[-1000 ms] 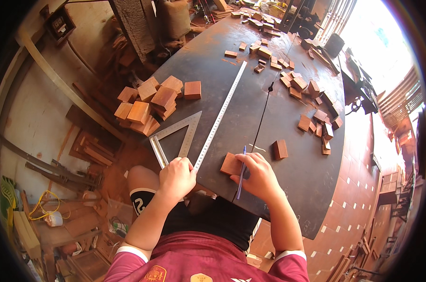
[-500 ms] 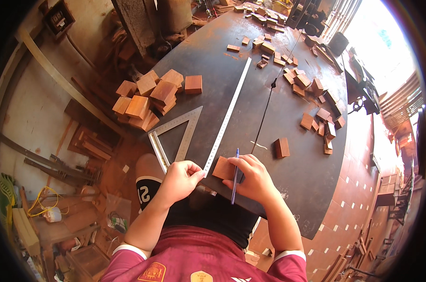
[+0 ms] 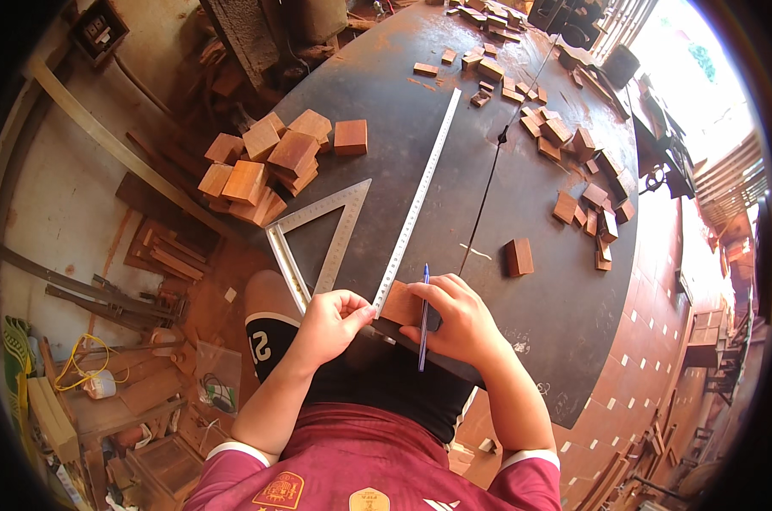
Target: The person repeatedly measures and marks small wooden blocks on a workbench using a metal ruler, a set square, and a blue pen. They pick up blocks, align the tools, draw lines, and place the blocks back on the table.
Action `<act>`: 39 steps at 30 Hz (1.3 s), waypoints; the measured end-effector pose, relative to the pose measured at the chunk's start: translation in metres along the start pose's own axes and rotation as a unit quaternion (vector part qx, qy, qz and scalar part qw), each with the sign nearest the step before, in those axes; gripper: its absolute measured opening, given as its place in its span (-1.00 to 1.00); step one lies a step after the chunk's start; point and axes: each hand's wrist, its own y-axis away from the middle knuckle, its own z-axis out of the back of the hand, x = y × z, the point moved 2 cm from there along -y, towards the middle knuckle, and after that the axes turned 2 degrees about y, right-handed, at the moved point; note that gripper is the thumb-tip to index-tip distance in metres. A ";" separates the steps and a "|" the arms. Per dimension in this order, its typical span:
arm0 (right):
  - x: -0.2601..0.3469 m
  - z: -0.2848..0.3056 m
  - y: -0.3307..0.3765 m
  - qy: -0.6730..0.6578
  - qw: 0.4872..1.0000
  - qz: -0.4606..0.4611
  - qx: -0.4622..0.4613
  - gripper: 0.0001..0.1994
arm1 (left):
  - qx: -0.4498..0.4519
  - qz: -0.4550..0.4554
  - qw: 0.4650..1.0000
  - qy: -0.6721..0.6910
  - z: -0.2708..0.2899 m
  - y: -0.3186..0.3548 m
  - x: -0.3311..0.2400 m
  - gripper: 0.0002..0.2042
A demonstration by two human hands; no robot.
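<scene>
My left hand pinches the near end of a long metal ruler, which slants away over the dark tabletop. A reddish-brown wooden block lies at the table's near edge, against the right side of the ruler's near end. My right hand is closed over the block's right part, which its fingers cover. A blue pen is held upright in the same hand, crossing in front of the block. Left of the ruler, a metal triangular set square lies flat, close to my left hand.
A pile of wooden blocks stands on the table's left side, with one block beside it. A single block lies right of a dark seam in the table. Several more blocks are scattered along the far right.
The ruler's near end and the block have come together; a narrow gap showed between them before. Both hands keep their grip. The whole view has shifted slightly.
</scene>
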 end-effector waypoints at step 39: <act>0.008 -0.012 -0.013 -0.231 0.968 -0.095 -0.013 -0.93 | -0.009 -0.034 0.997 0.073 -0.011 0.010 0.007 -0.91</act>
